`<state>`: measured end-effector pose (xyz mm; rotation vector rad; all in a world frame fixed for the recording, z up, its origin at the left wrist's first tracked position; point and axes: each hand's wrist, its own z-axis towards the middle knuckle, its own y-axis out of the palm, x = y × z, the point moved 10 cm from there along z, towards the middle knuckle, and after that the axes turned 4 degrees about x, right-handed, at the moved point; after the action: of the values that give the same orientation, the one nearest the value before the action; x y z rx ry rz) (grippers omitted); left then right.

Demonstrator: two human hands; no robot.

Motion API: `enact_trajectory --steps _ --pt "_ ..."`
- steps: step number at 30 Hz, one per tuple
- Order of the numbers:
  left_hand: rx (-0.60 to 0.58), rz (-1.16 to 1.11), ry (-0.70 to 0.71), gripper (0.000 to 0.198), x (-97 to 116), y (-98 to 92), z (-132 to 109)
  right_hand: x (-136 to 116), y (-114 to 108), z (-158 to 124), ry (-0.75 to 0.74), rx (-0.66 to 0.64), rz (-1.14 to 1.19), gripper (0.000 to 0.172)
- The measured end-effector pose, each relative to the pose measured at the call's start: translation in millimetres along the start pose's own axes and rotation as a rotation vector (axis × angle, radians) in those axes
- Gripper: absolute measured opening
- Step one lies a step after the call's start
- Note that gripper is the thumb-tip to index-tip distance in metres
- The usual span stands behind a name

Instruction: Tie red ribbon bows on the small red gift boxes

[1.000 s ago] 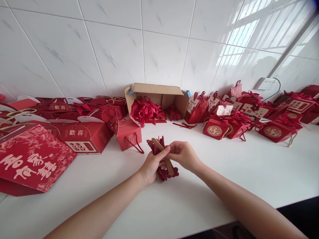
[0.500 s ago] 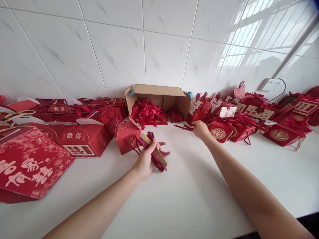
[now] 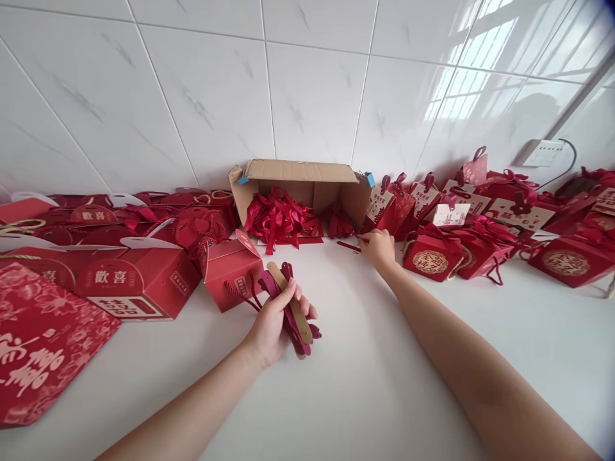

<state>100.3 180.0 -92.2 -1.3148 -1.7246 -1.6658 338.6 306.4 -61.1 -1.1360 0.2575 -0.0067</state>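
Observation:
My left hand (image 3: 276, 320) is wrapped round a bundle of flat straps (image 3: 298, 320), some maroon and some gold-brown, with rounded, holed ends. It is held above the white counter. My right hand (image 3: 379, 248) is farther forward, thumb and fingertips pinched together at a thin dark red strap low on the counter; the fingers partly hide it. Another dark red strap (image 3: 348, 246) lies just left of those fingertips. Behind the hands, a cardboard box (image 3: 300, 169) lies on its side with red ribbons (image 3: 278, 218) inside. A red gift box (image 3: 230, 272) with a twisted cord stands left of my left hand.
Rows of red gift boxes (image 3: 163, 278) fill the left side, with a large printed red box (image 3: 57, 339) in front. More ribboned boxes (image 3: 432, 253) crowd the right. A tiled wall (image 3: 317, 96) closes off the back, with a white power socket (image 3: 541, 153) at right.
My right hand has shifted slightly left and closer over the dark red straps; fewer show beside it. The bundle in my left hand has tilted more upright. The view has turned slightly.

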Motion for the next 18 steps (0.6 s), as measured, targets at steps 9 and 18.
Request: enact_trajectory --steps 9,18 --pt "0.026 -0.021 -0.066 0.030 -6 -4.9 0 -13 11 -4 -0.152 -0.189 -0.087 0.029" --pt "0.027 -0.006 -0.061 0.033 -5 -4.6 -1 -26 9 -5 -0.188 -0.154 -0.071 0.026"
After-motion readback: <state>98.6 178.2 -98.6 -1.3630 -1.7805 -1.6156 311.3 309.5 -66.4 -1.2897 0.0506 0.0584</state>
